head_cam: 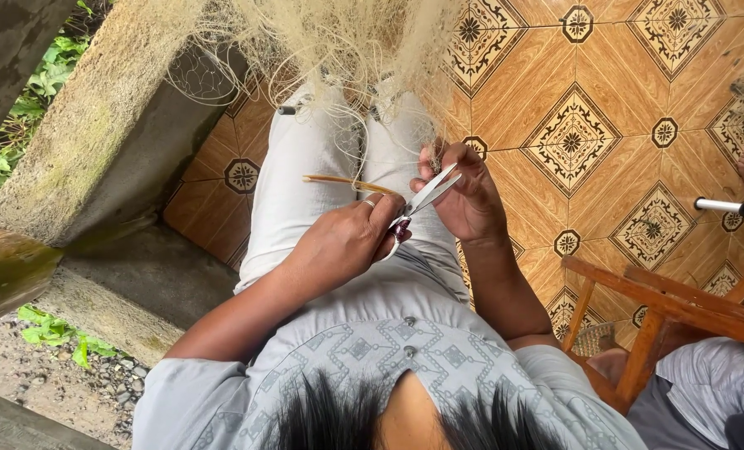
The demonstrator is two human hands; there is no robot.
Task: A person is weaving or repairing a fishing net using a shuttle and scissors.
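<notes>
Steel scissors (426, 200), blades parted, gripped in left hand (347, 242); right hand (468, 196) pinches pale netting (347, 42). Tiled floor (605, 75) open right; concrete ledge (97, 133) close left.

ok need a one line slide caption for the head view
Seated person's left hand holds silver scissors and a thin wooden netting needle; right hand pinches pale fishing net.

A tiled floor (605, 83) lay beyond the fingers (438, 162), with net (338, 42) piled on it and a chair (663, 304) standing beside them.
</notes>
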